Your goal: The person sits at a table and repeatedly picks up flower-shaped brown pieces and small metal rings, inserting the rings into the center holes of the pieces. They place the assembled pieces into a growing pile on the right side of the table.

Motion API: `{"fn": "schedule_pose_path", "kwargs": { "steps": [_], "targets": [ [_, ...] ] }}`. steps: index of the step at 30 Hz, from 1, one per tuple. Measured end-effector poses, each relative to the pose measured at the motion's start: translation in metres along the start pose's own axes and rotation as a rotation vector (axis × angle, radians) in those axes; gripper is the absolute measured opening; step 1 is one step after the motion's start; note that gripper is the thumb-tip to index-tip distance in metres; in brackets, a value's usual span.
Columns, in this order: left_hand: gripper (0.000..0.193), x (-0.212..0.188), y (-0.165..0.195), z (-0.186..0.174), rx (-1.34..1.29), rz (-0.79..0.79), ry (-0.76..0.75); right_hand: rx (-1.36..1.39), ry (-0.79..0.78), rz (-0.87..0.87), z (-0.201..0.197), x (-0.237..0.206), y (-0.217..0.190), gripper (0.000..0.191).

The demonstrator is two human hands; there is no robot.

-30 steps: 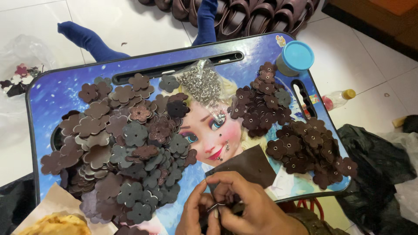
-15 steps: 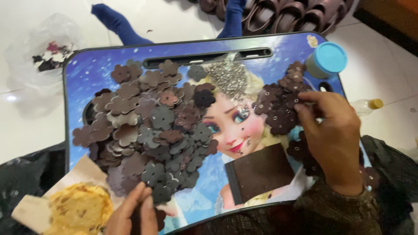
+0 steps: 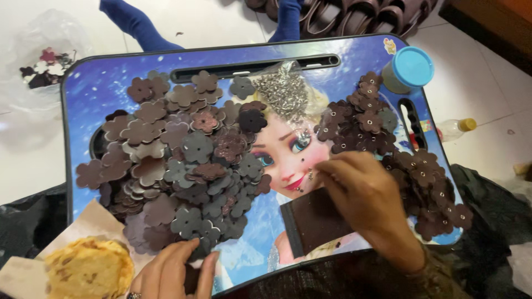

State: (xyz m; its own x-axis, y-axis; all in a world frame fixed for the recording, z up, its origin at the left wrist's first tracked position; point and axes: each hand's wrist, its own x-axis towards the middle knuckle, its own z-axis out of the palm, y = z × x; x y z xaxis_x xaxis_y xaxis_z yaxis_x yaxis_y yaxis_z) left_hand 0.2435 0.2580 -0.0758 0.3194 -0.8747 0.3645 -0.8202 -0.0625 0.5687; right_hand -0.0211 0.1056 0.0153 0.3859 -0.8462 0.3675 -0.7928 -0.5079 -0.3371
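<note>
Seemingly right hand (image 3: 368, 196) pinches a stud (image 3: 310, 176), left hand (image 3: 174, 268) touching flower cutouts (image 3: 188, 221)

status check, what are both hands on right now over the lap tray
Left hand flat on the near edge of the flower cutout pile. Right hand fingertips at small rivets, over the dark square block. Whether it pinches one: cannot tell. Nothing between hands.
</note>
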Motion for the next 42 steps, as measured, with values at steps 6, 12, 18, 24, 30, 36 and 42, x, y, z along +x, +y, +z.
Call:
{"fn": "schedule_pose_path", "kwargs": {
  "steps": [6,12,18,24,30,36,42],
  "targets": [
    [0.024,-0.014,-0.015,0.012,0.043,-0.109,-0.096,-0.015,0.001,0.01,0.007,-0.004,0.001,0.014],
    [0.018,-0.035,-0.042,0.024,0.033,-0.127,-0.097,-0.005,0.005,0.053,0.013,-0.006,0.001,0.013],
    [0.019,-0.051,-0.031,0.04,-0.837,-0.154,-0.113,-0.021,0.016,0.036,0.018,-0.008,0.002,0.012],
    [0.013,-0.055,0.013,0.07,-1.411,-0.885,-0.24,0.14,-0.039,0.104,0.01,-0.012,-0.002,0.013],
    [0.022,-0.029,0.062,0.071,-1.445,-0.81,-0.31,0.684,-0.32,0.083,-0.015,-0.037,-0.013,0.01],
    [0.032,-0.033,0.074,0.069,-1.381,-0.846,-0.353,0.687,-0.344,0.03,-0.004,-0.05,-0.022,0.015],
    [0.031,-0.034,0.077,0.075,-1.345,-0.823,-0.34,0.634,-0.326,0.036,-0.001,-0.053,-0.022,0.016]
  ]
}}
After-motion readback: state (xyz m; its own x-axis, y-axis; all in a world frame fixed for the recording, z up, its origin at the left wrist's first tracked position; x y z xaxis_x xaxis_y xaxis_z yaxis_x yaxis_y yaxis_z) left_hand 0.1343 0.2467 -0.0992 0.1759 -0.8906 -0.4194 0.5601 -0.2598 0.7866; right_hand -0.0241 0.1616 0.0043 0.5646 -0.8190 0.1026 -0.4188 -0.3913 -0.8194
